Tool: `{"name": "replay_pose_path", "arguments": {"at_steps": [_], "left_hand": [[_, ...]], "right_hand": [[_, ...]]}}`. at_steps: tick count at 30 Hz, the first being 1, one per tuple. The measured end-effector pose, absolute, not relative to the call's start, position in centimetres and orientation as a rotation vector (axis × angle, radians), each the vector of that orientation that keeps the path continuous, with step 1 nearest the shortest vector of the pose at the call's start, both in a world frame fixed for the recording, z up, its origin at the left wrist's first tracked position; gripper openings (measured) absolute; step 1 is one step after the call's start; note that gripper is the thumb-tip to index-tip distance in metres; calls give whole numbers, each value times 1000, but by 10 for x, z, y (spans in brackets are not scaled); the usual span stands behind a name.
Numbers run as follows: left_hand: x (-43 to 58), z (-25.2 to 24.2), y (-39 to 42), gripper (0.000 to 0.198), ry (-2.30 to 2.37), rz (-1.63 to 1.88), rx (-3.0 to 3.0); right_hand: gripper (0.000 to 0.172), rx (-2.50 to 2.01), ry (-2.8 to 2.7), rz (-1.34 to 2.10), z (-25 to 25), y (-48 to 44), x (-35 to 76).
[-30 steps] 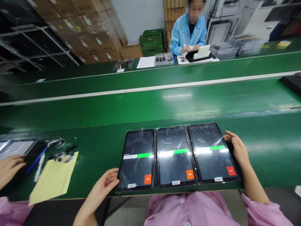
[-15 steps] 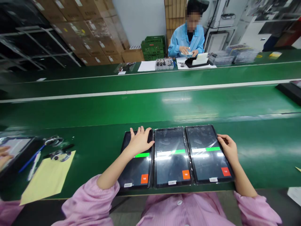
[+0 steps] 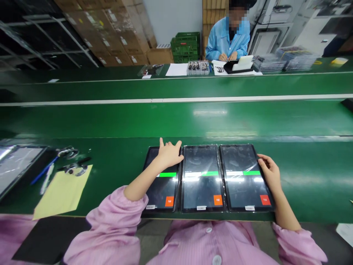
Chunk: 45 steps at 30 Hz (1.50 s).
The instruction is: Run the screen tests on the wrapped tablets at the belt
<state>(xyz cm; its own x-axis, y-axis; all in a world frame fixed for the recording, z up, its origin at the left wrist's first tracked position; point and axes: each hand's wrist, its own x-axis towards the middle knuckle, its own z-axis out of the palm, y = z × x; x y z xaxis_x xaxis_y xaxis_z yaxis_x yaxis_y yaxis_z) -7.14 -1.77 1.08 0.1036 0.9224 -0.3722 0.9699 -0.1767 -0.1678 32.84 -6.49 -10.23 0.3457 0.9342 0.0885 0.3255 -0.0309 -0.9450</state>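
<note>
Three black tablets lie side by side along the near table edge: a left tablet (image 3: 157, 187), a middle tablet (image 3: 203, 189) and a right tablet (image 3: 245, 191). Each lit screen has a green bar and an orange or red square near the bottom. My left hand (image 3: 169, 154) is over the top of the left tablet, fingers spread and holding nothing, some reaching past its upper edge. Against the right tablet's right side rests my right hand (image 3: 269, 172), its fingers loosely bent and apart, thumb at the edge.
A yellow sheet (image 3: 63, 193), a white pen (image 3: 46, 179), a blue pen (image 3: 44, 171) and another tablet (image 3: 16, 165) lie at the left. A white strip (image 3: 124, 100) crosses the green table. Beyond it, a person in blue (image 3: 212, 42) works near stacked clear trays (image 3: 298, 59).
My left hand has shifted slightly on the left tablet, with fewer fingers stretched out. A neighbour's hand at the far left has gone from view. The camera view has shifted a little.
</note>
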Motion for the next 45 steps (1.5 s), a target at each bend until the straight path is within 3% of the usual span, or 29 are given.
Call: {"name": "replay_pose_path", "arguments": {"at_steps": [17, 22, 26, 31, 38, 45], "left_hand": [[-65, 10, -20, 52, 2033, -669, 2180], [-70, 13, -3, 41, 1941, -571, 2126], [-39, 10, 12, 42, 1534, -243, 2306], [-2, -3, 31, 68, 901, -37, 2284], [-5, -10, 40, 42, 713, -145, 2313], [6, -4, 41, 47, 743, -352, 2366]], "right_hand": [[47, -1548, -1179, 792, -97, -63, 324], [46, -1525, -1174, 780, -103, -61, 324], [45, -1506, -1175, 782, -106, -60, 324], [45, -1489, -1188, 791, -105, -61, 326], [42, -1487, -1197, 782, -104, -61, 326], [41, -1507, -1191, 785, -104, -61, 324]]}}
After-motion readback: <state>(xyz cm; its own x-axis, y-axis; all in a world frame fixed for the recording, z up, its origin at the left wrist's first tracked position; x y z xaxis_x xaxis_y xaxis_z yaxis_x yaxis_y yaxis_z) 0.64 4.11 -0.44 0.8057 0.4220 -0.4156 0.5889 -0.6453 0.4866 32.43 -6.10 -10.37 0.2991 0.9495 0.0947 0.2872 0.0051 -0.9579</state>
